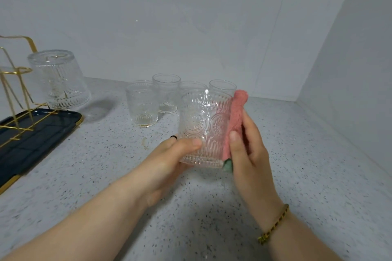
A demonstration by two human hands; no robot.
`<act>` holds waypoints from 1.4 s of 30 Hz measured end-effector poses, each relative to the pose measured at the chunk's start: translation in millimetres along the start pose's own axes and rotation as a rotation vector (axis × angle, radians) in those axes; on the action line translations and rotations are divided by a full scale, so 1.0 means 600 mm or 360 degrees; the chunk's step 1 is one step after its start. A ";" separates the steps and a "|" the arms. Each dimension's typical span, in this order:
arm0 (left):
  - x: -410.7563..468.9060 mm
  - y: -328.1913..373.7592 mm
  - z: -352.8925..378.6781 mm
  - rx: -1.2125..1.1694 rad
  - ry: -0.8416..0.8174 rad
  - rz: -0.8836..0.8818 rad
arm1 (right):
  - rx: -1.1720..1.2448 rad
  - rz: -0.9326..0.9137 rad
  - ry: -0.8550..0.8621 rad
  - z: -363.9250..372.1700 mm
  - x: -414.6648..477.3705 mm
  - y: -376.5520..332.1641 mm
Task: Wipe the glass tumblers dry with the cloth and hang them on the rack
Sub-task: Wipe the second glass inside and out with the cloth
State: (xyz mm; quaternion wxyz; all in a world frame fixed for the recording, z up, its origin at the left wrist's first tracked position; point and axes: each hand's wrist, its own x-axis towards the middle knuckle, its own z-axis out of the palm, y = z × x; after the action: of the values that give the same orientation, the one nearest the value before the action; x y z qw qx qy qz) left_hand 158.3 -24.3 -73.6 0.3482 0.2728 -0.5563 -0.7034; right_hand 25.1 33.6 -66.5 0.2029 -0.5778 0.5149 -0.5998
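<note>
One embossed tumbler (204, 127): upright, long axis 12-to-6 o'clock, mouth at 12. Grips: left hand (169, 159) curls round base; right hand (248, 146) pinches pink cloth (236, 116) against its 3 o'clock side.

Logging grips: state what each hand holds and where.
The left hand grips the glass near its base; the right hand holds the pink cloth by its lower half, against the glass's side.

A pale speckled countertop (318, 154) ran back to a plain white back wall (169, 17) and met a side wall (360, 59) at its far right corner. A thin vertical seam (273, 38) crossed the back wall near that corner. Soft, even light left only faint grey shadows on the surface.
</note>
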 end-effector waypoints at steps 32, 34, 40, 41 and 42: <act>-0.001 0.002 0.018 -0.0018 0.0278 -0.0142 | -0.0467 -0.0220 0.0049 0.031 -0.007 0.023; 0.000 0.001 0.013 0.0001 0.0326 -0.0144 | -0.0456 -0.0255 0.0010 0.031 -0.007 0.024; -0.002 0.009 0.015 -0.0226 0.0199 -0.0073 | -0.0012 0.0209 -0.0094 0.001 0.003 0.011; -0.003 0.010 0.014 -0.0232 0.0211 -0.0056 | -0.0076 0.0157 -0.0108 0.004 0.002 0.015; -0.002 0.012 0.011 -0.0217 0.0251 -0.0049 | -0.0179 0.0058 -0.0120 0.009 0.000 0.018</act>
State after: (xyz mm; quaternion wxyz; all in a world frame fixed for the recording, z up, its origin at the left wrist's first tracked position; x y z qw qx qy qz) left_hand 155.5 -20.4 -65.4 0.3979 0.3115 -0.4738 -0.7212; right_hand 26.4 27.6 -76.8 0.2002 -0.6010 0.5502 -0.5440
